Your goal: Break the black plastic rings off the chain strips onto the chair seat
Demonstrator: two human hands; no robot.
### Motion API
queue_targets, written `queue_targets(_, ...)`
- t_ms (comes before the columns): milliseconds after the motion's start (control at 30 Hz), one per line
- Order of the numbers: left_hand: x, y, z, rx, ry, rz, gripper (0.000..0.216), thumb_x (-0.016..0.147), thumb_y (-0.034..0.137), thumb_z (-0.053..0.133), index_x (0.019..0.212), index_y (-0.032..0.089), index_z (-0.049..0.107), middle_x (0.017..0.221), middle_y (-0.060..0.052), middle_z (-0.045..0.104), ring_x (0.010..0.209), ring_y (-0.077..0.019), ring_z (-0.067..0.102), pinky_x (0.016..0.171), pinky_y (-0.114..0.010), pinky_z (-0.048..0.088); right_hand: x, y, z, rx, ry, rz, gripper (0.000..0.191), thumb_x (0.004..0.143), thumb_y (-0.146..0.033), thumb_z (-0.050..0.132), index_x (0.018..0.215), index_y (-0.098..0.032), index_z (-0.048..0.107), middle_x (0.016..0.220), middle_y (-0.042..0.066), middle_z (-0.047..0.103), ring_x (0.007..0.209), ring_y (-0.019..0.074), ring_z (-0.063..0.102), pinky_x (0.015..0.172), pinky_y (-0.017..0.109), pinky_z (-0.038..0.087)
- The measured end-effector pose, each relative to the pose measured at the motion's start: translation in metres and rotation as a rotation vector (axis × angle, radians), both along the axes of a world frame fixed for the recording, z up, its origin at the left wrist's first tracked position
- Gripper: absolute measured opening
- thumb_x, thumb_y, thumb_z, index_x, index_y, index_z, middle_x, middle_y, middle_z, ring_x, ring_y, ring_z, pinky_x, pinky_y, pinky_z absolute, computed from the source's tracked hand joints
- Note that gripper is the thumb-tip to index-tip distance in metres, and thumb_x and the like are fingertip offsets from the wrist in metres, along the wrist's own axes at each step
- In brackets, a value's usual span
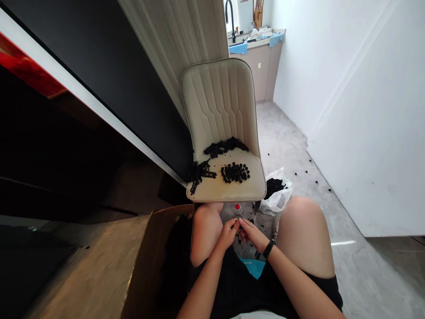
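My left hand [228, 234] and my right hand [252, 233] meet between my knees, fingertips pinched together. Whatever is between them is too small and too covered to name; a dark speck shows at the fingertips. In front stands a beige padded chair [219, 95]. Many small round black pieces [235, 173] lie grouped on its seat. Thin black scraps [200, 175] are heaped at the seat's left side, and more black scraps [227, 146] lie against the backrest. A bottle with a red cap [237, 207] stands on the floor just beyond my hands.
A white plastic bag [277, 207] holding black pieces sits right of the chair. At my left is a cardboard box [141, 281] with dark stuff inside. Loose black pieces dot the grey floor [285, 133]. A dark cabinet and white wall flank me; a sink counter [255, 43] is behind.
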State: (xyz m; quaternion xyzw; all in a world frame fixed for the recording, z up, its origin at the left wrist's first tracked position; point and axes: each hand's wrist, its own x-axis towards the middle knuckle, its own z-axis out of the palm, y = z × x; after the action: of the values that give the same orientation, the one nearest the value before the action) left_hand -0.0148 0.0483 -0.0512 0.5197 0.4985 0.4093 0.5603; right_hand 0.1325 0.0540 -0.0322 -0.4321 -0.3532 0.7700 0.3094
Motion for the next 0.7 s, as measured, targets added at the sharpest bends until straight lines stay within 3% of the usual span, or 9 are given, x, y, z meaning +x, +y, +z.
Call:
queue_targets(133, 0.001, 0.003, 0.0, 0.009, 0.059, -0.018, 0.072, 0.094, 0.087, 0.049, 0.077, 0.018, 0.061, 0.067, -0.002, 0.063, 0.061, -0.0167, 0.058, 0.062, -0.03, 0.046, 0.005, -0.001, -0.001, -0.11, 0.166, -0.037, 0.072, 0.067, -0.084, 0.085, 0.088, -0.022, 0.055, 0.067, -0.008, 0.05, 0.056, 0.0085, 0.039, 0.054, 0.026, 0.026)
queue_targets(233, -0.003, 0.007, -0.001, 0.137, 0.272, -0.032, 0.071, 0.101, 0.081, 0.04, 0.071, 0.019, 0.059, 0.067, -0.004, 0.063, 0.068, -0.0184, 0.058, 0.074, -0.033, 0.046, 0.005, -0.001, -0.002, -0.159, 0.213, -0.075, 0.072, 0.062, -0.078, 0.092, 0.088, -0.021, 0.056, 0.068, -0.007, 0.054, 0.057, 0.0084, 0.043, 0.053, 0.026, 0.026)
queue_targets(367, -0.009, 0.009, -0.001, 0.293, 0.564, -0.009, 0.066, 0.11, 0.065, 0.032, 0.068, 0.02, 0.057, 0.073, -0.006, 0.064, 0.076, -0.0206, 0.057, 0.08, -0.036, 0.041, 0.001, -0.004, -0.002, -0.245, 0.324, -0.099, 0.07, 0.063, -0.072, 0.096, 0.09, -0.022, 0.055, 0.067, -0.009, 0.052, 0.054, 0.0076, 0.043, 0.053, 0.025, 0.025)
queue_targets(500, -0.013, 0.005, 0.004, 0.363, 0.744, -0.031, 0.052, 0.113, 0.045, 0.038, 0.071, 0.021, 0.057, 0.074, -0.005, 0.063, 0.081, -0.0214, 0.057, 0.08, -0.036, 0.037, -0.004, -0.004, 0.0, -0.334, 0.394, -0.103, 0.067, 0.065, -0.069, 0.097, 0.085, -0.021, 0.055, 0.068, -0.008, 0.055, 0.054, 0.0069, 0.044, 0.053, 0.025, 0.024)
queue_targets(700, -0.018, 0.005, 0.0, 0.359, 0.758, 0.003, 0.05, 0.113, 0.041, 0.036, 0.071, 0.021, 0.055, 0.074, -0.005, 0.063, 0.08, -0.0207, 0.057, 0.079, -0.035, 0.037, -0.016, 0.003, -0.002, -0.386, 0.414, -0.145, 0.067, 0.063, -0.064, 0.1, 0.088, -0.022, 0.053, 0.062, -0.011, 0.046, 0.051, 0.0063, 0.037, 0.052, 0.023, 0.02)
